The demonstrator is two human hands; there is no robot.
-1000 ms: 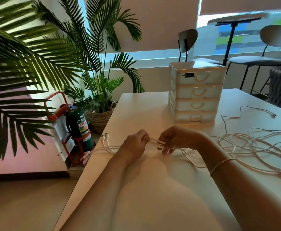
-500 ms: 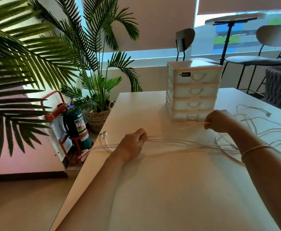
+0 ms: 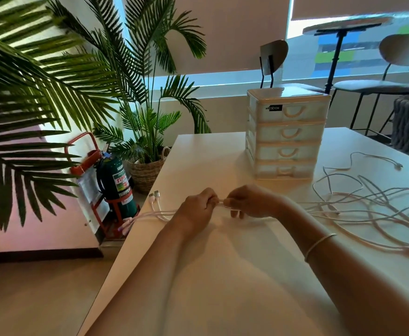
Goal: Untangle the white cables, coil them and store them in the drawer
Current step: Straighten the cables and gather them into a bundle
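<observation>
The white cables (image 3: 358, 209) lie on the tabletop (image 3: 223, 275), in front of the drawer unit (image 3: 287, 134). On the right side they make a loose pile of crossing loops. From there several strands run together to the left, pass through both hands, and end in plugs (image 3: 154, 196) close to the left edge of the tabletop.

The left hand (image 3: 197, 209) has its grip closed around the bundle of strands. The right hand (image 3: 249, 202) is just beside it, almost touching, and its grip pinches the same strands between thumb and fingers.

The cables seem light, thin and very soft, so I think they will bend and slide easily and will not keep a shape alone. The smooth cover may slip between the fingers. The pile on the right can make knots if it is pulled hard. A good place to hold is the strands near the plugs, where the ends are together, and then to draw one strand at a time slowly out of the loops. All four drawers look closed.
</observation>
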